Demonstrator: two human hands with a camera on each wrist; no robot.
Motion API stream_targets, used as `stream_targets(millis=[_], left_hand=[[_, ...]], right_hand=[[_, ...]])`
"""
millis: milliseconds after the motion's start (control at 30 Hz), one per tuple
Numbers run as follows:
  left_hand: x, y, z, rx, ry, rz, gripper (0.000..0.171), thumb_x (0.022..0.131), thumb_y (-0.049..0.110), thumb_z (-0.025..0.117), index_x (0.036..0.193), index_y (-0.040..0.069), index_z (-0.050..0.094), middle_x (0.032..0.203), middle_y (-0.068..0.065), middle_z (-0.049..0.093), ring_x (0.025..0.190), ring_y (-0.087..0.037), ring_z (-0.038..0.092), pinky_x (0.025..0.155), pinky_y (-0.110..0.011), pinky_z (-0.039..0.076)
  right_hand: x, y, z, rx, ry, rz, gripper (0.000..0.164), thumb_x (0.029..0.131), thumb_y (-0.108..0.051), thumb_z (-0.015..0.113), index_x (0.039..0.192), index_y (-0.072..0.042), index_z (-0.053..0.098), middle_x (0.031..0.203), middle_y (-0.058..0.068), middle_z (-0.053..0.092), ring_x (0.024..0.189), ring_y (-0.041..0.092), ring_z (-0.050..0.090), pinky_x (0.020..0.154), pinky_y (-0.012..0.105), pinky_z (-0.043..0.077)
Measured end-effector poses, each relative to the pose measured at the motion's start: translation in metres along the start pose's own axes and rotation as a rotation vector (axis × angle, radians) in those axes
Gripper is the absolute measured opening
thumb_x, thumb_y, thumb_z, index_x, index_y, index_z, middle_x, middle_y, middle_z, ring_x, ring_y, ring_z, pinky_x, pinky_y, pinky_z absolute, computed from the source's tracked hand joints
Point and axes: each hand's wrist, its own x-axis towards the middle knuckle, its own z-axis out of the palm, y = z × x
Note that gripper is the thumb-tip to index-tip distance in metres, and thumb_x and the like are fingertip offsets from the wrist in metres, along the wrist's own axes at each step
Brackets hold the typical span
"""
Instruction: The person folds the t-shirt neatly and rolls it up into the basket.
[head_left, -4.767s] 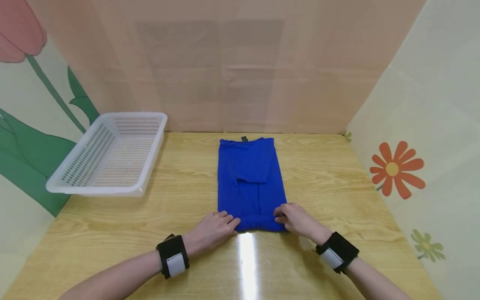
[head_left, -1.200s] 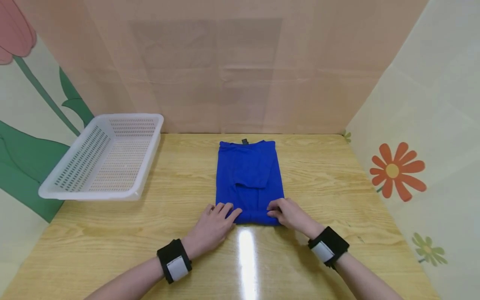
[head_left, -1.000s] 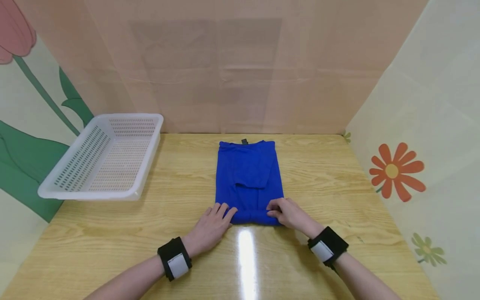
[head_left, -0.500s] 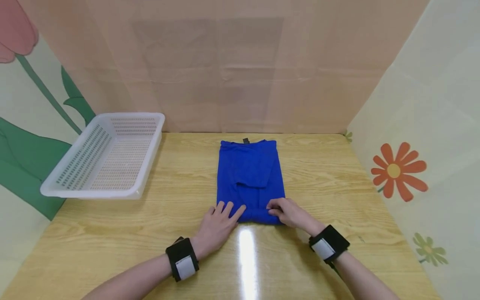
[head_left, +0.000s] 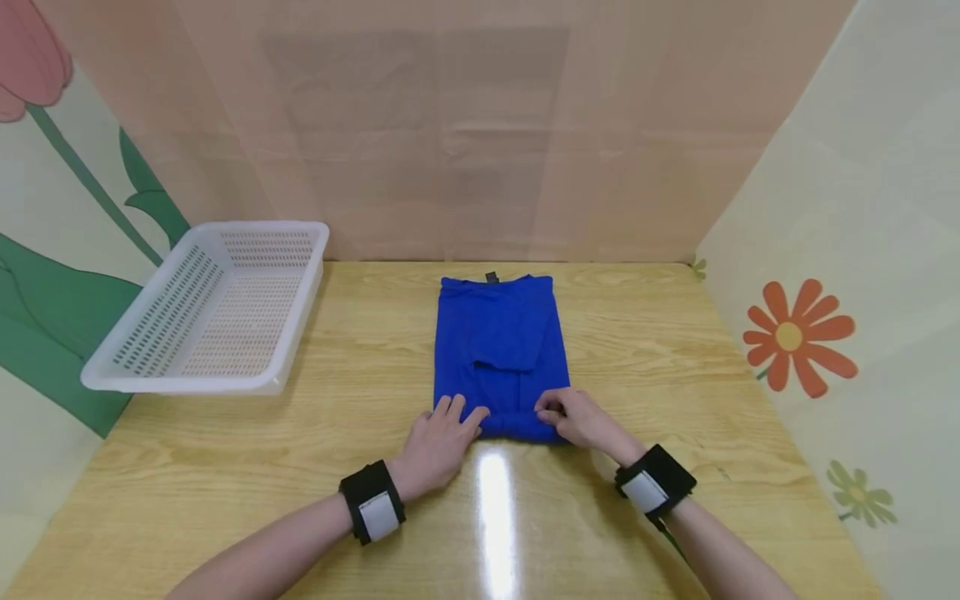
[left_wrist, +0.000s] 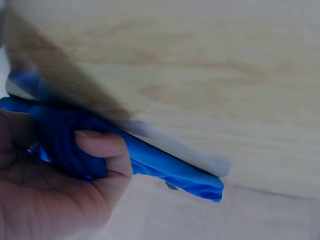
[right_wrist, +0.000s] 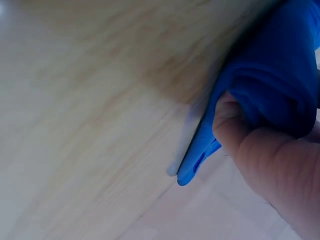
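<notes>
A blue T-shirt (head_left: 498, 333), folded into a narrow panel, lies on the wooden table with a small dark neck label (head_left: 491, 277) at its far end. Its near edge is a thick roll (head_left: 517, 426). My left hand (head_left: 438, 442) grips the roll's left end, fingers spread over the top; in the left wrist view the thumb (left_wrist: 107, 150) bends against the layered cloth. At the right end, my right hand (head_left: 581, 418) pinches the roll with curled fingers. The right wrist view shows the thumb (right_wrist: 232, 125) at the coiled end, other fingers mostly hidden.
A white perforated plastic basket (head_left: 281, 367) stands on the left of the wooden table (head_left: 637, 333). A pinkish sheet (head_left: 480, 125) hangs behind the table, and flower-patterned panels (head_left: 847, 208) flank the sides. Each wrist wears a black strap (head_left: 371, 502).
Over these seconds the roll has moved slightly away from the body, shortening the flat part of the T-shirt. The left hand lifted its fingers, shifted left, then came back right; the right hand stays at its end.
</notes>
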Motion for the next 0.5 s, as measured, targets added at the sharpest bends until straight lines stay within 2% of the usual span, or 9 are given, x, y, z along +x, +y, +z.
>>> stream_targets(millis=[100,233,300,400,500], left_hand=[[0.005,-0.002,-0.003,-0.124,-0.057,-0.032,0.027,0.108,0.030,0.044,0.131,0.023,0.056,0.103,-0.005,0.052,0.088,-0.019,0.045,0.045,-0.020,0.030],[0.012,-0.005,-0.008,-0.262,-0.138,-0.084,0.026,0.109,0.028,0.041,0.128,0.021,0.058,0.100,-0.004,0.045,0.087,-0.019,0.038,0.046,-0.022,0.030],[0.015,-0.007,-0.010,-0.294,-0.158,-0.103,0.024,0.109,0.027,0.040,0.124,0.020,0.058,0.099,-0.004,0.044,0.087,-0.019,0.037,0.048,-0.023,0.030],[0.020,-0.010,-0.012,-0.315,-0.180,-0.117,0.023,0.110,0.027,0.039,0.118,0.019,0.059,0.097,-0.004,0.042,0.087,-0.020,0.037,0.050,-0.025,0.031],[0.025,-0.012,-0.013,-0.332,-0.203,-0.126,0.022,0.110,0.027,0.038,0.113,0.019,0.058,0.097,-0.005,0.043,0.087,-0.021,0.038,0.053,-0.026,0.032]], right_hand=[[-0.004,0.001,0.004,-0.072,0.098,-0.097,0.009,0.097,-0.003,0.061,0.095,-0.004,0.070,0.082,0.003,0.065,0.072,0.011,0.055,0.063,0.024,0.047],[-0.012,0.002,0.012,-0.227,0.257,-0.259,0.009,0.096,-0.005,0.065,0.098,-0.003,0.073,0.087,0.004,0.069,0.077,0.012,0.061,0.069,0.029,0.054],[-0.017,0.002,0.016,-0.302,0.304,-0.306,0.014,0.095,-0.013,0.069,0.104,-0.004,0.073,0.092,0.005,0.069,0.082,0.015,0.063,0.073,0.034,0.056],[-0.022,0.000,0.019,-0.393,0.336,-0.360,0.031,0.090,-0.026,0.077,0.113,-0.006,0.072,0.102,0.006,0.070,0.091,0.020,0.065,0.082,0.040,0.057],[-0.024,-0.001,0.020,-0.463,0.360,-0.404,0.039,0.085,-0.030,0.082,0.114,-0.006,0.071,0.106,0.007,0.070,0.097,0.022,0.065,0.086,0.042,0.056]])
